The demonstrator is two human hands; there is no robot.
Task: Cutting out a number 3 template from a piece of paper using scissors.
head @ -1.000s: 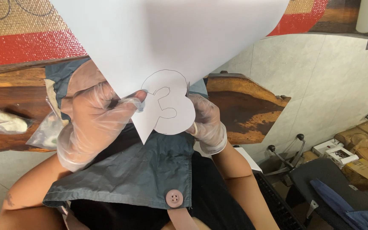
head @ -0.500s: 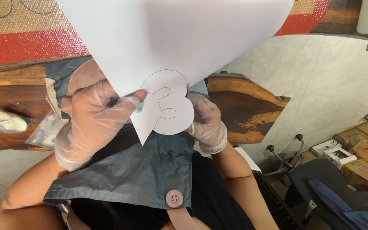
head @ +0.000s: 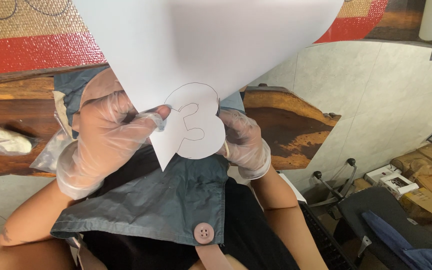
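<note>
The big white paper sheet [head: 211,45] hides much of the wooden bench [head: 296,125] — smooth, thin, with a pencilled outline. Your gloved left hand [head: 108,140] and right hand [head: 243,142] pinch its lower tip above your dark apron [head: 156,205]; a crinkled plastic bag [head: 3,142] lies left.

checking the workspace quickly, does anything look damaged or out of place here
Nothing stands out. The left hand and right hand, both in clear gloves, hold a white sheet with an outline drawn at its lower tip; it looks flat and untorn.

Right hand [head: 243,142] fingers behind white sheet [head: 206,50]
</note>
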